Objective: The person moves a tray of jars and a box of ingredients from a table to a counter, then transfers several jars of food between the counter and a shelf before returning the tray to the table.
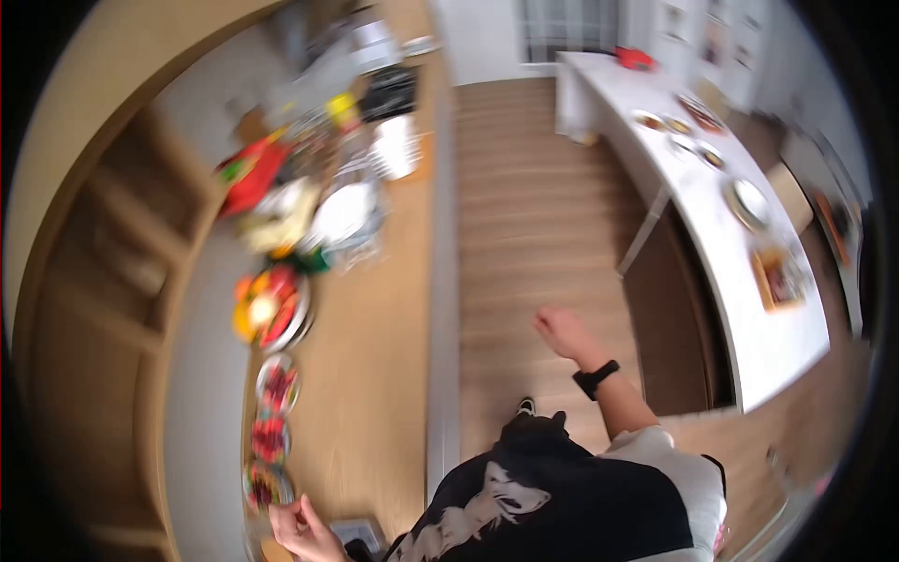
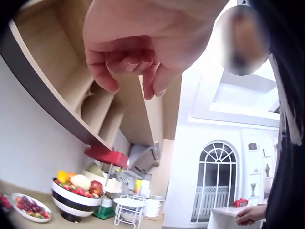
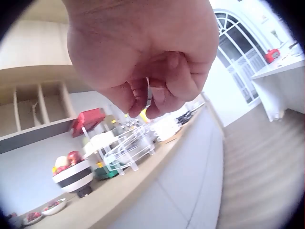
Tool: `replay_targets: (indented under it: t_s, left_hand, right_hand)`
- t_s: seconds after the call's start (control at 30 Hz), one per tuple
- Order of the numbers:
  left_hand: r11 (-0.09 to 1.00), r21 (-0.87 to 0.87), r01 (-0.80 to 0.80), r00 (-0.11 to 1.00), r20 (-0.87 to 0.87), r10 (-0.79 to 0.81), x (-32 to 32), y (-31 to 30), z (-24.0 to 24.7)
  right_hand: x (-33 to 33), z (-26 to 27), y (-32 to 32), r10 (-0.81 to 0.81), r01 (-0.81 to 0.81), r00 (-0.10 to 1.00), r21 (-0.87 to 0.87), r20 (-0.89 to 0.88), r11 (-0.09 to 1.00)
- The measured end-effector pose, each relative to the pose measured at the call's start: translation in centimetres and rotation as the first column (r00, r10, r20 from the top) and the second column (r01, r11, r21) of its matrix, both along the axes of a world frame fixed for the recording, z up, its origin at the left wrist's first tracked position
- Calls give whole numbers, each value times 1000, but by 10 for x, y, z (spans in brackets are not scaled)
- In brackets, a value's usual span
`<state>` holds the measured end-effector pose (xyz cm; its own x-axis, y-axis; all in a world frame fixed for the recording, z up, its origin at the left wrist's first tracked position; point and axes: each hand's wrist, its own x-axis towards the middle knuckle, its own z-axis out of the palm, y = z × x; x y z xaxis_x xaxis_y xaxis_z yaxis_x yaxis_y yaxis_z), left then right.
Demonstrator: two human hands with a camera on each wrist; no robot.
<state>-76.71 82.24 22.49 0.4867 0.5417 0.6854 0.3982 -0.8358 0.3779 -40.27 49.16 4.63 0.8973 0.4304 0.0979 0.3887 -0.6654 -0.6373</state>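
Note:
In the head view my left hand (image 1: 304,532) is low over the counter, beside the nearest plate of fruit (image 1: 268,484). The left wrist view shows this hand (image 2: 143,52) with fingers loosely bent and nothing between them. My right hand (image 1: 564,332), with a black band on its wrist, hangs over the floor between counter and table. Its fingers curl loosely in the right wrist view, and that hand (image 3: 147,67) holds nothing. A black-and-white striped bowl (image 2: 74,204) heaped with fruit stands on the counter, a white dish of grapes (image 2: 32,208) next to it.
Beyond the fruit bowl, a white rack (image 3: 128,152), a red object (image 1: 251,178) and bottles crowd the wooden counter (image 1: 361,375). Open shelves (image 2: 95,109) hang above. Across the wooden floor (image 1: 501,234) stands a long white table (image 1: 749,361) with several dishes and a tray (image 1: 770,279).

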Motion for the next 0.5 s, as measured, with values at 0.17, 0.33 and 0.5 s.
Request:
replay_targets:
  t_s: [0.17, 0.33, 0.5]
  left_hand:
    - [956, -178, 232, 948, -177, -263, 73, 13, -22]
    - [879, -378, 290, 812, -389, -435, 173, -15, -54]
    - [744, -296, 599, 643, -378, -667, 272, -28, -116]
  right_hand:
    - [-49, -52, -63, -256, 258, 966, 81, -27, 963]
    - [-64, -32, -142, -580, 578, 810, -49, -89, 815]
    - [-93, -59, -212, -634, 626, 772, -126, -46, 770]
